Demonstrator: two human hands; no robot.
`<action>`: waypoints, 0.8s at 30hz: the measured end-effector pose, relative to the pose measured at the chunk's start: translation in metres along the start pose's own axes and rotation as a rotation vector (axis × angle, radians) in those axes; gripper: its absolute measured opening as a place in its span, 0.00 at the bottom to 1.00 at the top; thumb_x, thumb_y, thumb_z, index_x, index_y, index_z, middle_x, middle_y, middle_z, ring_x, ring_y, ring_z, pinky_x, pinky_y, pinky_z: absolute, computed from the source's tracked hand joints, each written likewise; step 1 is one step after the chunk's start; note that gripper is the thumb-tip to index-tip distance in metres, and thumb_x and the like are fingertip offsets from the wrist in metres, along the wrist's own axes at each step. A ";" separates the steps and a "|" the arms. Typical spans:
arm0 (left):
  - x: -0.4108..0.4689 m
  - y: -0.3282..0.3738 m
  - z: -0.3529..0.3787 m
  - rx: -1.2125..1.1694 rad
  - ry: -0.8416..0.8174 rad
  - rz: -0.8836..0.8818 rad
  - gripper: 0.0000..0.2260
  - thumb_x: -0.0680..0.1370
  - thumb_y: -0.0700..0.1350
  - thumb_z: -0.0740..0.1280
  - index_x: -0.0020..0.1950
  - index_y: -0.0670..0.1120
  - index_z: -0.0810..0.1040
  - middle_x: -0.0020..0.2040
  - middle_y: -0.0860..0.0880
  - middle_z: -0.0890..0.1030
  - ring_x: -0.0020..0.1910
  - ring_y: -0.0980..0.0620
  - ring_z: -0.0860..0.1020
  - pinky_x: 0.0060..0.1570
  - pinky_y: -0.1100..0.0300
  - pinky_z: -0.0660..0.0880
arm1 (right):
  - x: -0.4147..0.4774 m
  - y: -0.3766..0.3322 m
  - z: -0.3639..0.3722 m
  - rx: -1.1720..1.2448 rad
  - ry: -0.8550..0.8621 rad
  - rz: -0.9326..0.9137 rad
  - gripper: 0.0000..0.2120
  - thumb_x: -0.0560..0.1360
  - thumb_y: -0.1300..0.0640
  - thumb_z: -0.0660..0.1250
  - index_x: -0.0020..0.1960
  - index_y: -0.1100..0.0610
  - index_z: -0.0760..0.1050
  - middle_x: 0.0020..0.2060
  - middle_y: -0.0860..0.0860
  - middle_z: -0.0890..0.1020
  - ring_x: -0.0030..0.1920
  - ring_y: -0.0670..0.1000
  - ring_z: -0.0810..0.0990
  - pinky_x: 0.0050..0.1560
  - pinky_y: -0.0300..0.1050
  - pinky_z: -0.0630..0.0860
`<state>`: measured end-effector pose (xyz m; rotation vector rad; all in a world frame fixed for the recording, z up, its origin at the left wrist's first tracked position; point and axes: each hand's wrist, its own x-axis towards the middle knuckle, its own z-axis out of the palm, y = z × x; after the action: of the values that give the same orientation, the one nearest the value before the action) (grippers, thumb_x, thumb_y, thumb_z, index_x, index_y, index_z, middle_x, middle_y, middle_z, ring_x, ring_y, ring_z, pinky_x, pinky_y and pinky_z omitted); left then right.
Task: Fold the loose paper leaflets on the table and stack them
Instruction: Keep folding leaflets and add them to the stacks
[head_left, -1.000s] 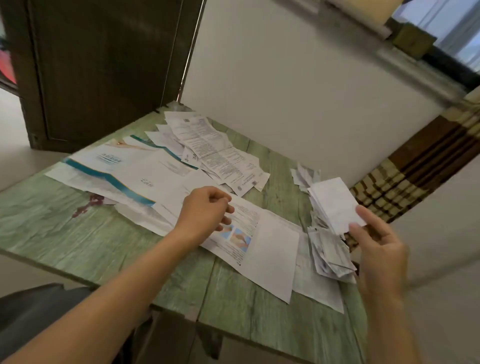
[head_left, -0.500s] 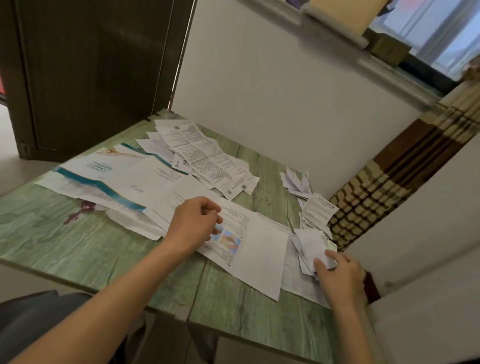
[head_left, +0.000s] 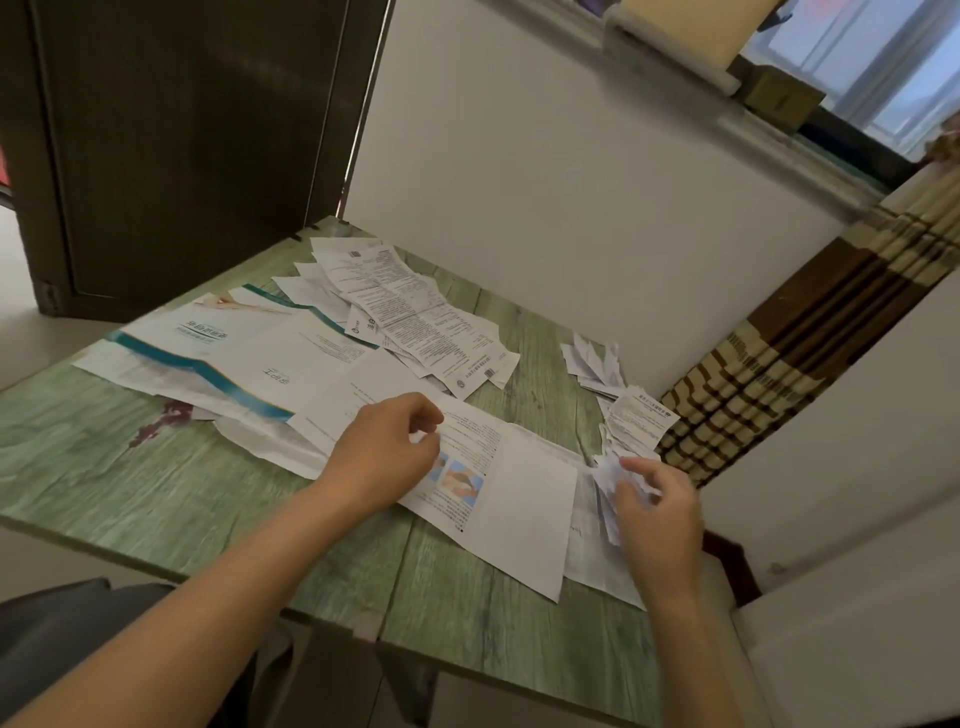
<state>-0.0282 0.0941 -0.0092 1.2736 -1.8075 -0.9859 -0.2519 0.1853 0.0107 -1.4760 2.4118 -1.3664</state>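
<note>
This looks like a room in a home rather than a workplace. The bench is a small table with a worn green wood-grain top, pushed against a plain white wall. A dark wooden door stands beside it over a pale floor. A cardboard box sits on the ledge under the window, and brown-and-cream striped fabric hangs at the right. The printed leaflets spread about look like household paperwork; their print is too small to read.
</note>
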 end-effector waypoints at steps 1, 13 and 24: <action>0.000 -0.002 0.000 0.071 -0.022 0.026 0.12 0.77 0.43 0.65 0.60 0.48 0.76 0.57 0.52 0.78 0.57 0.55 0.73 0.56 0.62 0.69 | -0.007 -0.007 0.008 0.003 -0.051 -0.031 0.09 0.75 0.65 0.64 0.51 0.55 0.77 0.52 0.49 0.75 0.59 0.51 0.72 0.61 0.47 0.69; -0.003 -0.015 -0.008 0.598 -0.329 -0.004 0.46 0.69 0.66 0.68 0.77 0.48 0.48 0.78 0.45 0.45 0.77 0.45 0.42 0.73 0.50 0.39 | -0.005 -0.043 0.075 0.053 -0.423 -0.019 0.16 0.77 0.61 0.63 0.64 0.55 0.72 0.61 0.49 0.73 0.62 0.47 0.70 0.59 0.37 0.65; -0.002 -0.013 -0.010 0.696 -0.427 0.051 0.37 0.70 0.64 0.67 0.74 0.52 0.59 0.76 0.46 0.55 0.76 0.45 0.48 0.72 0.41 0.43 | 0.001 -0.031 0.088 -0.071 -0.403 -0.038 0.13 0.79 0.58 0.61 0.63 0.55 0.74 0.60 0.50 0.78 0.57 0.48 0.75 0.56 0.37 0.68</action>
<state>-0.0134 0.0911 -0.0158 1.4715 -2.6516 -0.6404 -0.1940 0.1204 -0.0226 -1.6318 2.2035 -0.8859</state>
